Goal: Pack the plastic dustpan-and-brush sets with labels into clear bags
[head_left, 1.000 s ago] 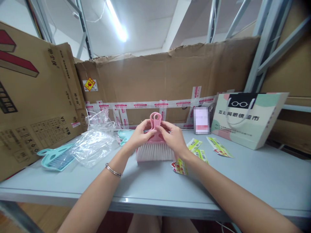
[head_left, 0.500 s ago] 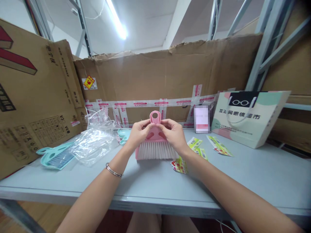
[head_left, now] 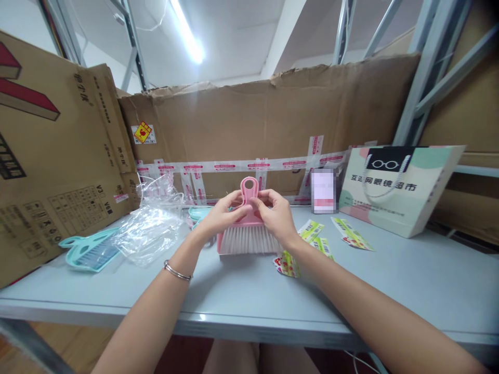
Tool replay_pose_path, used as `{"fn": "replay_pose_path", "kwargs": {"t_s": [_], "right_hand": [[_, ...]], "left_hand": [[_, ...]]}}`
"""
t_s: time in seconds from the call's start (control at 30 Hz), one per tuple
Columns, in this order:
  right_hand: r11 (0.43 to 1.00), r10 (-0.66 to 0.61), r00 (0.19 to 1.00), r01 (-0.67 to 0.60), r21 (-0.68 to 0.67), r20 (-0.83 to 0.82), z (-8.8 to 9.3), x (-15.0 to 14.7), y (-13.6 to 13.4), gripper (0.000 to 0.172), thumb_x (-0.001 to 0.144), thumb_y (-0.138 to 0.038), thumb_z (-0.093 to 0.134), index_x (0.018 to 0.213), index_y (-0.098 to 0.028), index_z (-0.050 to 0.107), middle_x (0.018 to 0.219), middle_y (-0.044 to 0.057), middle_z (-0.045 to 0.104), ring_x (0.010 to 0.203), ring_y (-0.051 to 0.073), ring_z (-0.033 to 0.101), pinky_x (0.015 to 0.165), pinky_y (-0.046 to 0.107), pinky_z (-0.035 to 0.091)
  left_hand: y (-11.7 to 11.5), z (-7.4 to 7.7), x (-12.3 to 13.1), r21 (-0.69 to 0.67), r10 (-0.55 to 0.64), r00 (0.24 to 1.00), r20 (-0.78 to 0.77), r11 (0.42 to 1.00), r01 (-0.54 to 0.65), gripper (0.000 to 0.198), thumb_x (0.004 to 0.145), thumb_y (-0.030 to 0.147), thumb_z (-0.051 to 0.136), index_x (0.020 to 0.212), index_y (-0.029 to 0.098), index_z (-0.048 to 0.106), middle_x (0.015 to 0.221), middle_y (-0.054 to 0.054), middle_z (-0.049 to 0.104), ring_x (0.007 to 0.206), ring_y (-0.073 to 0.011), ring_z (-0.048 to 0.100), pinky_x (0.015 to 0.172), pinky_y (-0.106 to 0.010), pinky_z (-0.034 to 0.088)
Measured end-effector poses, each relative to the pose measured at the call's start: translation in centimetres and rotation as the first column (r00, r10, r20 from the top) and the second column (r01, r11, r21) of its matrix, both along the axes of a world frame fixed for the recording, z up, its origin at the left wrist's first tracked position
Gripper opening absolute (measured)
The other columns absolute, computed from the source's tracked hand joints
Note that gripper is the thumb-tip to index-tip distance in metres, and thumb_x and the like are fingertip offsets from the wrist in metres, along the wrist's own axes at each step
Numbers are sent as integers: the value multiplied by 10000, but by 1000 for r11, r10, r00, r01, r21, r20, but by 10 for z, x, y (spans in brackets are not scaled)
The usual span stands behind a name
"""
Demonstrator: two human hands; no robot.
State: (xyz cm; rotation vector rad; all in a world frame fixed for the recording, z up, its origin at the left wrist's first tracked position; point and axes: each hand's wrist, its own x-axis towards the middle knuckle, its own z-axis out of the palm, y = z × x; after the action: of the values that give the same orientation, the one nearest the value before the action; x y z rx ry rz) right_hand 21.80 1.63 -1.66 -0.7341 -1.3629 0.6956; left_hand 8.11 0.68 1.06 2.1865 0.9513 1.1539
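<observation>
A pink hand brush (head_left: 249,241) with white bristles stands upright at the middle of the table, bristles down, nested against a pink dustpan (head_left: 220,244) that shows only at its edges. From the left, my left hand (head_left: 225,214) is closed on the set, its thumb lying across the brush below the handle. My right hand (head_left: 277,215) grips the other side, with the thumb on the front of the handle and the fingers behind. Above my thumbs the looped handle end with its hole sticks up. The fingertips behind the handle are hidden.
To the left lie a teal dustpan and brush (head_left: 91,252) and crumpled clear plastic bags (head_left: 152,228). Another teal piece (head_left: 198,213) is partly behind my left hand. Yellow-green labels (head_left: 353,234), a phone-like screen (head_left: 324,191) and a paper bag (head_left: 397,192) are rightward. Cardboard (head_left: 234,124) walls the back.
My left hand has shifted slightly left and down, and its thumb has dropped from the handle to lower on the brush. More of the pink handle shows. My right hand stays nearly in place.
</observation>
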Motion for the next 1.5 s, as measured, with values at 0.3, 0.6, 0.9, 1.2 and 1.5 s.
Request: {"fn": "replay_pose_path", "kwargs": {"t_s": [0.3,0.6,0.9,1.2,1.5], "right_hand": [[986,33,928,30,-162,372,10,107,38,379,609,-492,677,834,-188,654,866,52,676,772,167,601,695,312,461],[914,169,706,150,-378,688,-41,119,53,311,350,-278,817,548,-186,596,524,-21,552,436,97,462,390,231,303],[900,311,701,0,-436,642,-31,107,47,184,489,-230,744,505,-178,569,432,-42,513,380,75,402,365,218,263],[934,194,942,-92,-345,274,20,128,18,409,460,-332,773,760,-209,524,600,-24,607,535,149,569,473,258,414],[954,265,963,-268,-134,-36,35,99,-15,388,482,-498,707,586,-225,452,445,-71,463,308,41,299,320,207,199]], "left_hand": [[16,-9,-19,-138,23,999,-48,990,-30,245,742,317,568,916,149,614,907,-42,631,838,-175,566,732,-274,430],[20,-13,-27,-244,60,998,30,968,-51,289,706,355,602,909,149,619,818,-15,626,703,-124,552,635,-232,414],[26,-16,-29,-302,55,992,112,953,-18,395,669,324,663,1027,169,601,940,-50,643,787,-142,589,699,-255,449],[29,-21,-43,-604,13,998,62,796,28,299,586,337,732,799,143,652,635,-21,632,558,-149,595,514,-252,456],[25,-21,-17,-579,121,807,577,758,300,302,659,281,717,910,147,614,884,-91,673,754,-158,623,709,-290,510]]}}
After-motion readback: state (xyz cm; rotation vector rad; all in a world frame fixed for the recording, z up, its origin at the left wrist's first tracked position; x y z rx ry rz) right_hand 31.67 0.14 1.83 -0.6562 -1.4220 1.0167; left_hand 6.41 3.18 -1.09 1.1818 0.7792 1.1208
